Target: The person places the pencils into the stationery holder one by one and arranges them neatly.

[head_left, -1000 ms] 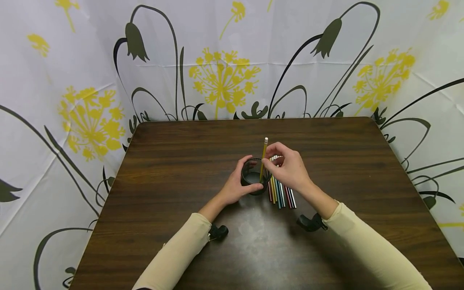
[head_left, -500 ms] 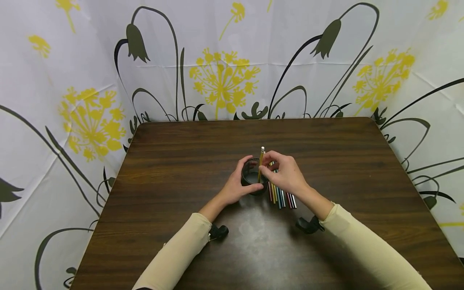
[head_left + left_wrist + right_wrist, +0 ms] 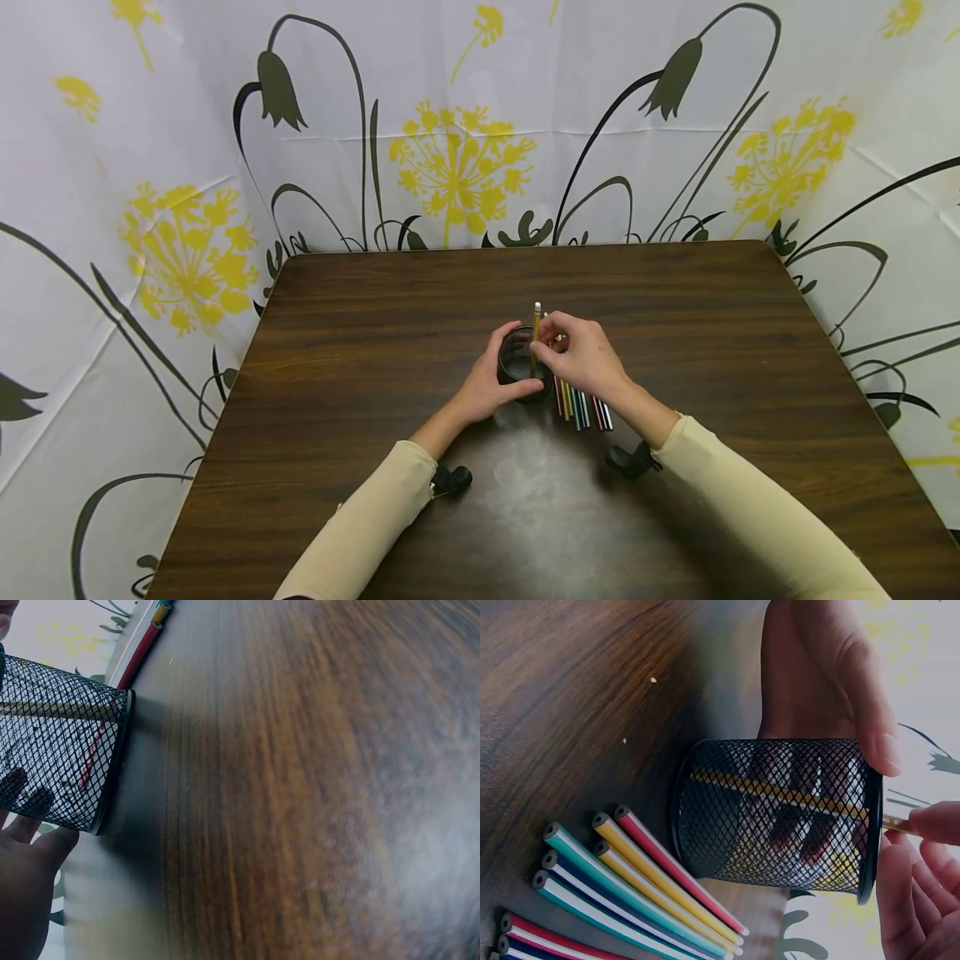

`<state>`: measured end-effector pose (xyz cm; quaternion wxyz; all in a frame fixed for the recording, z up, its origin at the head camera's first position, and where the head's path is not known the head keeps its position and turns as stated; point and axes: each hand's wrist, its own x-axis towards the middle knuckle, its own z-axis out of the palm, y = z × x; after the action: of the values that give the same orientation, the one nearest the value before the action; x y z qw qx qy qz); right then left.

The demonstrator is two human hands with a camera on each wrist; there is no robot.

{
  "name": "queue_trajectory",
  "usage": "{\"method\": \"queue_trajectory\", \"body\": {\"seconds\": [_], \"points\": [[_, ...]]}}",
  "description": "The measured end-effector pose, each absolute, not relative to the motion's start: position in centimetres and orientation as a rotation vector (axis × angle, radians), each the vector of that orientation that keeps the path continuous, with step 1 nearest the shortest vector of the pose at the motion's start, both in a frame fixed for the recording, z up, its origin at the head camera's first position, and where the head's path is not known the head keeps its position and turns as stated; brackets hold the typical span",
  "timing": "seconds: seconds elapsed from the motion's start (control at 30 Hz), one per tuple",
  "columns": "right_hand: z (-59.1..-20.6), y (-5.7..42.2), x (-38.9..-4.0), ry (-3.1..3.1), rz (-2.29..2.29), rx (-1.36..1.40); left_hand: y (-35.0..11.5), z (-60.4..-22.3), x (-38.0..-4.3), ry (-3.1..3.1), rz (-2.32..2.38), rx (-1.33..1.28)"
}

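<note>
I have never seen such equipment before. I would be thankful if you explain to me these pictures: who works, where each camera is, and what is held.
There is no robot here: a person works bare-handed. The wide picture comes from a camera worn on the head, looking down at a brown table. The other two come from cameras on the wrists, and look turned sideways; the black device at each wrist is probably that camera. The left hand holds a black mesh cup. The right hand pinches a yellow pencil, eraser end up, with its lower part inside the cup. Beside the cup, loose pencils lie side by side on the table, in red, yellow, green and blue.
</note>
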<state>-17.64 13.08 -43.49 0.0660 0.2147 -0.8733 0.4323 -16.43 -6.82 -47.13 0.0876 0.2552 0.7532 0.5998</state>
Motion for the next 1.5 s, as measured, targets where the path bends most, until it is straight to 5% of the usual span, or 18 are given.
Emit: {"method": "queue_trajectory", "body": {"seconds": [1.5], "points": [[-42.7,11.4,-19.7,-2.840,1.195,0.333,-6.7,-46.6,-16.2,2.260,1.704,0.692]]}}
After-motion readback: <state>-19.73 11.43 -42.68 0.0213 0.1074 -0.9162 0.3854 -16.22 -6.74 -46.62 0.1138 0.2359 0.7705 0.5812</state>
